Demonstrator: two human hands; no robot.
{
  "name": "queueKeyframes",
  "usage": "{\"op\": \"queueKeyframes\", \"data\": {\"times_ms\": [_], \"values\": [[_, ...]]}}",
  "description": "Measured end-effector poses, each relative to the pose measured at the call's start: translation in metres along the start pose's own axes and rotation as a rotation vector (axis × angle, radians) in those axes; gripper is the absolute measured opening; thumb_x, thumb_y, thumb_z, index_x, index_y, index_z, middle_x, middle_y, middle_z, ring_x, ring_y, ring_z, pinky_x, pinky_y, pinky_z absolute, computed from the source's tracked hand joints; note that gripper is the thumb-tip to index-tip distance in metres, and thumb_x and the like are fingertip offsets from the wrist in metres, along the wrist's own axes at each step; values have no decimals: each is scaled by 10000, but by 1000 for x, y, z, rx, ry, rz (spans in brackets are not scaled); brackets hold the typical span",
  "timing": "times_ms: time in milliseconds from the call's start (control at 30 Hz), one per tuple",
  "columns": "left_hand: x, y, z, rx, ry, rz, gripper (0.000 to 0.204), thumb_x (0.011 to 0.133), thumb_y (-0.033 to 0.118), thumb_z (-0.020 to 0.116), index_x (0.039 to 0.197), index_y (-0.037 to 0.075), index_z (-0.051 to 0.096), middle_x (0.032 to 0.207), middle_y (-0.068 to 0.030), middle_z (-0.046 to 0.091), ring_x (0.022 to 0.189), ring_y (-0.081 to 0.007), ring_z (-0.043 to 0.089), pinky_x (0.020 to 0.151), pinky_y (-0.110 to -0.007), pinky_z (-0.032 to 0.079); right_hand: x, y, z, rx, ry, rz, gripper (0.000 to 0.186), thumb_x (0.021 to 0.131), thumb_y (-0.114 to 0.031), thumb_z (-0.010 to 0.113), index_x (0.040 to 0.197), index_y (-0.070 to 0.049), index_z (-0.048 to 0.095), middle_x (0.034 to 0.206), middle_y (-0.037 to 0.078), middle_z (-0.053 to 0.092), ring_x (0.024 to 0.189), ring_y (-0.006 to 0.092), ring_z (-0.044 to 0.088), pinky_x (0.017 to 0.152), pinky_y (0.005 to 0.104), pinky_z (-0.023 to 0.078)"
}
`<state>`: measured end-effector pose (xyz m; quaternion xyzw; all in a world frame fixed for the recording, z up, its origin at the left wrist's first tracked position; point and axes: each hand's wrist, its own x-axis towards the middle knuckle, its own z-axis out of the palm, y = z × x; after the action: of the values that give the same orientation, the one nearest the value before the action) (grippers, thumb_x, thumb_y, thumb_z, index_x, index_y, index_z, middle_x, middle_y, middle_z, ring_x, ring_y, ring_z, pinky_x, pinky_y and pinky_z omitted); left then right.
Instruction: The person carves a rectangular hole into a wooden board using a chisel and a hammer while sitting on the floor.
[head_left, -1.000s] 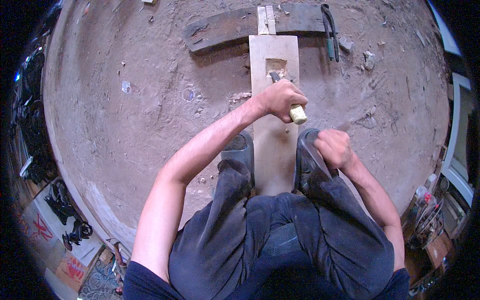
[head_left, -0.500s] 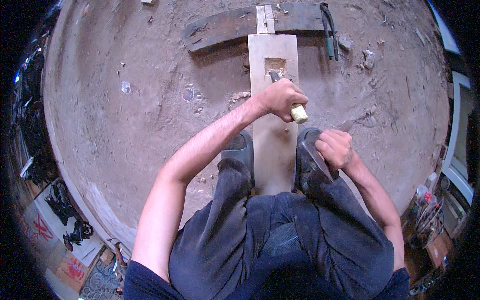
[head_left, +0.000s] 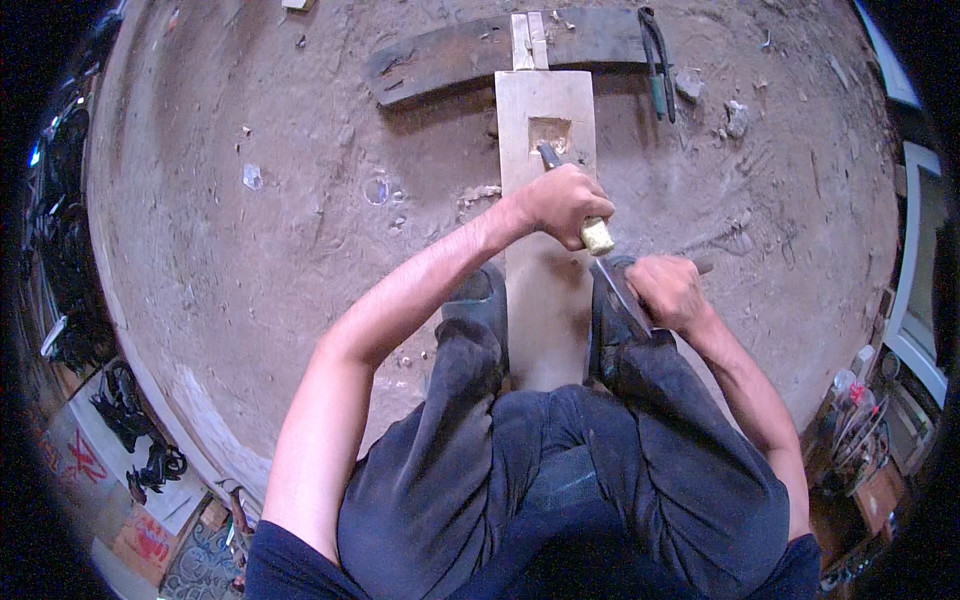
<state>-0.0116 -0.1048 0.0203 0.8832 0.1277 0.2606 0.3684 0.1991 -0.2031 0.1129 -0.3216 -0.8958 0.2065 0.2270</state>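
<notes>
My left hand (head_left: 568, 205) is wrapped around a chisel (head_left: 597, 237) with a pale handle. Its dark blade slants to the near edge of a squared recess (head_left: 549, 134) cut in a light wooden board (head_left: 550, 330). The handle's butt sticks out of the fist toward my right hand. My right hand (head_left: 668, 290) grips a tool with a flat grey metal blade (head_left: 625, 300), its exact kind unclear. One end of that blade comes close to the chisel's butt. The board runs between my feet and legs.
A dark, worn beam (head_left: 440, 62) lies crosswise at the board's far end, bearing pale wood strips (head_left: 528, 40). A long two-armed tool with a green grip (head_left: 657, 90) rests against its right part. Stones (head_left: 737, 118) and scraps dot the dirt floor. Clutter lines both sides.
My right hand has shifted slightly left, and the flat metal blade has swung up closer to the chisel's butt. My left hand and chisel have barely moved.
</notes>
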Motion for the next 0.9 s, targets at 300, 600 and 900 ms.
{"op": "queueKeyframes", "data": {"times_ms": [300, 600, 900], "values": [[-1, 2, 3, 24, -27, -6, 213, 526, 204, 685, 626, 103, 528, 634, -67, 584, 639, -296, 626, 545, -418, 488, -4, 0, 2, 52, -47, -24, 173, 688, -144, 642, 710, -60, 493, 603, 61, 459, 512, 246, 524, 470, 375, 422], [-1, 2, 6, 36, -33, -17, 212, 534, 215, 688, 623, 104, 531, 626, -71, 583, 633, -302, 624, 543, -421, 486, -5, 0, 0, 84, -52, 42, 147, 709, -154, 626, 725, -91, 493, 643, 57, 503, 558, 235, 569, 477, 366, 444], [0, 1, 7, 52, -27, -21, 219, 538, 221, 690, 621, 101, 526, 626, -70, 584, 634, -299, 625, 535, -429, 484, -8, 2, 5, 47, -121, 61, 154, 724, -166, 616, 741, -81, 489, 685, 56, 553, 579, 256, 584, 496, 395, 448]]}}
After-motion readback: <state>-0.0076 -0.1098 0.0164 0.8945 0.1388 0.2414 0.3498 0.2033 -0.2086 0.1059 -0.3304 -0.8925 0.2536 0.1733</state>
